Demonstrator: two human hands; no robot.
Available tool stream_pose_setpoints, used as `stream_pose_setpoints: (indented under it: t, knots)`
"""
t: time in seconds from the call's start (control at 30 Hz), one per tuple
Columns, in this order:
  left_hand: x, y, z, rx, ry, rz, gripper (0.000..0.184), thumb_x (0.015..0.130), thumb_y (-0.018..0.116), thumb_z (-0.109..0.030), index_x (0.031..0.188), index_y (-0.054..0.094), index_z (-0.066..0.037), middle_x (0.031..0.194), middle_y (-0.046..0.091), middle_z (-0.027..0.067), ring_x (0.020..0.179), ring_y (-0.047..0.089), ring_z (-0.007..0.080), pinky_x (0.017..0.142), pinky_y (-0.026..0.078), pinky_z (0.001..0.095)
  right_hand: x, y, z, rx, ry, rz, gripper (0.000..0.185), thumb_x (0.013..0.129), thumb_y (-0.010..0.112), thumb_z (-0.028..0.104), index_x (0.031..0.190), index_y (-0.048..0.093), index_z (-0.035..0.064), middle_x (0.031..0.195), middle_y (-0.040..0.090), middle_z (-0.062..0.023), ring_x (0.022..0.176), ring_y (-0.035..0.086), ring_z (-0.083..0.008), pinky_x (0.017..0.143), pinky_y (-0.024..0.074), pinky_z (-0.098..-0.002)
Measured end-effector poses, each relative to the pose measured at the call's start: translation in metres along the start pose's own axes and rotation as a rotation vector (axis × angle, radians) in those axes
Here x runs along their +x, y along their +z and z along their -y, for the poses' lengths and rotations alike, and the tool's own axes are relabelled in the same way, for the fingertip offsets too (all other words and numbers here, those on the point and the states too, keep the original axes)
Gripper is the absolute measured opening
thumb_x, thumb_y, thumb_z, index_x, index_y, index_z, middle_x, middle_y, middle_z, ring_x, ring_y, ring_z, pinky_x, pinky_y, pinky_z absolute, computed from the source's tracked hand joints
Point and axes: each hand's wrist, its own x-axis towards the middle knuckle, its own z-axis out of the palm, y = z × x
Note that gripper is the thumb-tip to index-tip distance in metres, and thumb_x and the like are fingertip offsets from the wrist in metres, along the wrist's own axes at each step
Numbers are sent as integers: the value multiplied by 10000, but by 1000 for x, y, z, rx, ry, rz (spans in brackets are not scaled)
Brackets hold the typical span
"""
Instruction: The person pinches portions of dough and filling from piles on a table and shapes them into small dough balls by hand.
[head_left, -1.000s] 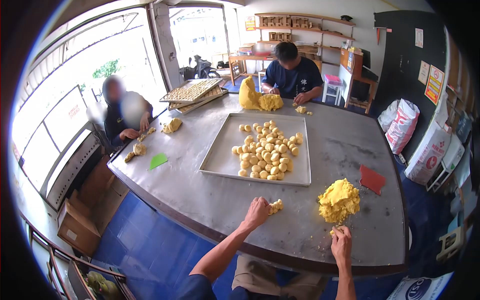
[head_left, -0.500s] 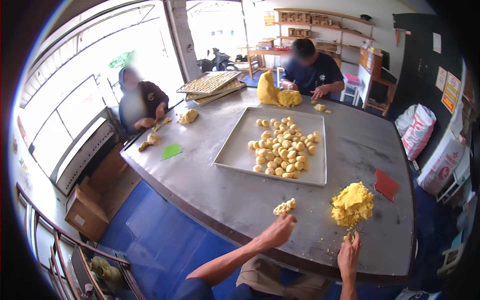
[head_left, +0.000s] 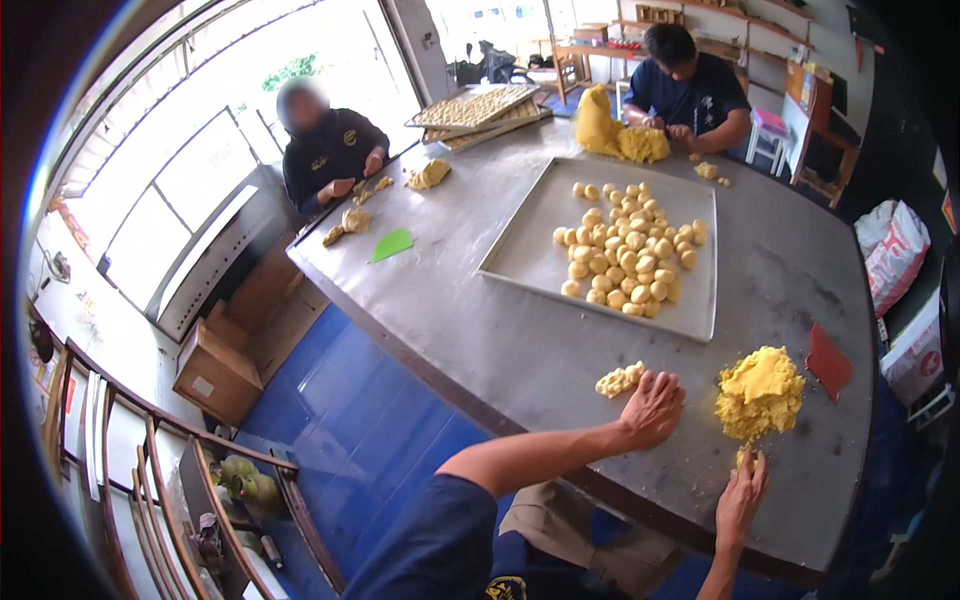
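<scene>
right hand [head_left: 738,500] pinches a yellow bit [head_left: 743,458] on the near side of the yellow mound [head_left: 760,390]; i'd keep that pinch light (mound looks crumbly). left hand [head_left: 652,410] curls beside the pale dough pieces [head_left: 620,379] on the metal table [head_left: 480,340]; can't tell if it grips anything.

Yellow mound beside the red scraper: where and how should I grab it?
I'd pinch the yellow mound at its low near edge, coming from the person's side, where the right hand is; the lumpy, crumbly heap might break if lifted whole.
</scene>
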Motion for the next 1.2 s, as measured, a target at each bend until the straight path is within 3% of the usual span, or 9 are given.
stream_pose_setpoints:
  t: [0.13,0.2,0.43,0.57,0.7,0.8,0.93,1.1,1.2]
  knots:
    - [7,-11,5,-24,87,19,316,887,590,-269,1066,579,-9,1066,512,158,1085,467,309,951,342,481,-8,5,-5,69,-26,48,441,925,583,-21,1364,549,-56,1356,560,-223,1141,569,-422,1022,439,-459]
    - [9,-10,2,74,254,50,343,858,612,-286,1049,571,-4,1065,507,163,1095,466,301,955,342,483,-2,-1,-3,210,56,54,410,927,586,-19,1334,576,-63,1288,600,-222,1122,580,-411,996,454,-458]
    - [21,-22,12,-141,234,110,271,845,599,-287,978,575,-52,1011,517,107,1049,481,265,954,350,443,10,1,-11,103,-22,88,324,856,619,-70,1169,701,-47,1064,634,-144,980,576,-356,875,487,-437]
    - [5,-1,-5,49,327,-122,190,841,608,-242,916,592,-68,987,519,103,1012,483,260,920,362,444,10,0,-20,74,-2,190,333,816,663,-68,1145,710,-46,1019,568,-187,980,554,-367,886,476,-445]
    - [1,-15,4,15,101,92,178,853,593,-223,933,608,-65,1038,540,106,1077,486,268,959,367,468,12,-13,-31,143,86,149,410,880,613,-34,1289,618,-50,1072,539,-200,1062,552,-380,920,458,-460]
    - [-12,4,-13,182,209,-4,258,873,575,-246,1025,627,-44,1101,565,117,1116,484,281,1026,336,476,-5,2,-35,49,94,145,477,934,553,-19,1402,482,-78,1335,493,-262,1261,492,-406,1051,423,-456]
    - [-19,-15,-19,124,-15,24,263,884,576,-273,1002,650,-49,1064,562,116,1088,495,281,1004,344,494,-23,0,-1,7,153,206,529,940,485,-48,1459,387,-88,1525,372,-269,1374,417,-413,1151,362,-454]
    - [-62,-43,-30,197,5,127,178,855,594,-183,931,635,-28,979,529,108,1019,505,257,908,381,444,-38,5,4,-105,-35,157,532,893,498,-47,1422,446,-80,1480,443,-223,1326,454,-407,1131,388,-439]
    - [-59,-51,-34,-13,-340,198,245,829,595,-109,1073,607,-79,985,522,95,1014,515,259,868,383,400,-25,-8,12,-51,-25,213,460,887,519,-56,1347,533,-81,1387,526,-225,1256,509,-397,1087,420,-437]
